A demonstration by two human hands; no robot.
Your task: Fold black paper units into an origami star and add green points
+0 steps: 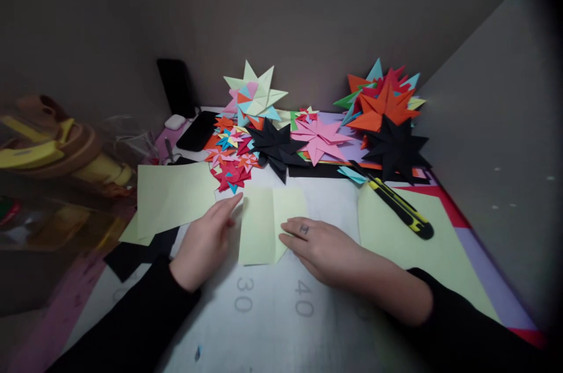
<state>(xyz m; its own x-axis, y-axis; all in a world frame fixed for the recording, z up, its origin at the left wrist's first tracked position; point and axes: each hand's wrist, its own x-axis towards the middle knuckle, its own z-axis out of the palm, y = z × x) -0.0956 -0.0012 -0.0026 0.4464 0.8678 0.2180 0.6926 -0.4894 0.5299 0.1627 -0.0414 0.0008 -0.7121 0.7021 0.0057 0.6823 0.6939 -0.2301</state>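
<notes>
We have the fingers of our right hand (323,247) laid together, flat and loose, over the right half of a small pale yellow-green sheet (257,226); they press on it rather than pinch it. Our left hand (204,247) grasps nothing that we can see: its index finger reaches forward beside the sheet's left edge, the others curl loosely, and we cannot tell whether a fingertip touches the paper.

The sheet lies between our hands on the pale, numbered mat (275,332), above the 30 and 40. One crease is in, splitting it into two panels; we judge the folding to be at an early stage, and how many folds are left does not show. The crease runs nearly straight away from us, and the left panel's long axis runs with it. The sheet as a whole looks nearly square, so we cannot name its long axis.

Farther out, larger sheets of like colour lie left (173,194) and right (409,267), with a yellow-and-black utility knife (401,209) on the right one. Beyond sit folded stars, among them a black star (279,147) and a pink star (320,138), apparently finished.
</notes>
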